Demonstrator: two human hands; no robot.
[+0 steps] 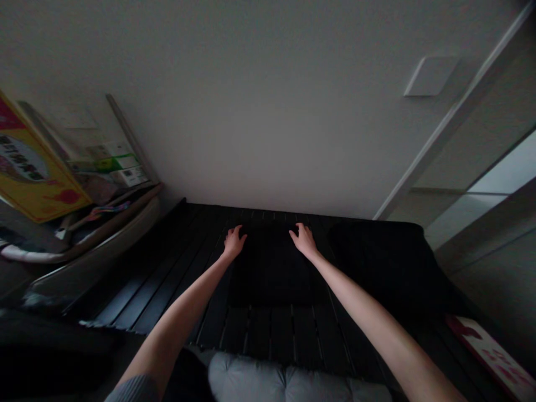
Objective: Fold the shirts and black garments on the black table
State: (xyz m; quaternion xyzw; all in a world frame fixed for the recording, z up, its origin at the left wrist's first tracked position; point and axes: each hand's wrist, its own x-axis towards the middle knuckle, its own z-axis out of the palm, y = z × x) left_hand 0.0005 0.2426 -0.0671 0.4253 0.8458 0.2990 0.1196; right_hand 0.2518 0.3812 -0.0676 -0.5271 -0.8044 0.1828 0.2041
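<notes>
A black, roughly square piece (pixel 272 273) that looks like folded cloth lies flat on a black slatted surface (pixel 125 301); it is too dark to tell its kind. At its far left corner is my left hand (pixel 233 243), thumb and fingers apart. My right hand (pixel 304 240) mirrors it at the far right corner, fingers spread and thumb turned inward. Both seem to touch the edges of the black piece, and neither visibly grips it. Further right lies a larger black cloth-like bundle (pixel 377 262).
A pale wall (pixel 268 111) rises directly behind the slats. On the left stands a basket-like container (pixel 96 245) with a yellow package (pixel 37 167). A red-and-white box (pixel 494 352) lies at the lower right. A grey cushion (pixel 259 379) is at the near edge.
</notes>
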